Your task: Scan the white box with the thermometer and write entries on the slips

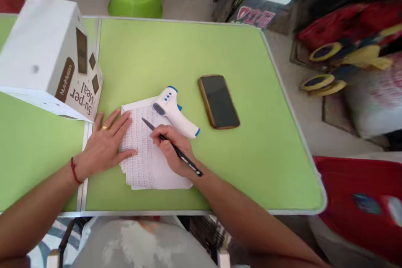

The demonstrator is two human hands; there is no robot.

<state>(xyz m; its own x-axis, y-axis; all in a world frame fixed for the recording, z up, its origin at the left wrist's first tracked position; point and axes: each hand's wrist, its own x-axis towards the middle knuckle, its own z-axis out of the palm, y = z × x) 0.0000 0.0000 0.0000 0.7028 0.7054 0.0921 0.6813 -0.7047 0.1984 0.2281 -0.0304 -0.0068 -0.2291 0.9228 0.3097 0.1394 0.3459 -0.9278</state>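
Small handwriting fills the left part of a stack of white paper sheets (141,167) on the green table. My left hand (108,142) lies flat with fingers spread, its fingertips and thumb resting on the left edge of the sheets. A black pen (185,158) is pinched in my right hand (174,148), its tip pointing up and left over the written part. Whether the tip touches the paper I cannot tell. A white and blue infrared thermometer (177,115) lies across the upper right of the sheets, just beyond my right hand.
A phone in a brown case (220,101) lies right of the thermometer. A white box (40,46) stands at the left, close to my left fingertips. The green table (266,155) has a pale rim. Beyond it are a green stool (135,6) and a red chair (354,184).
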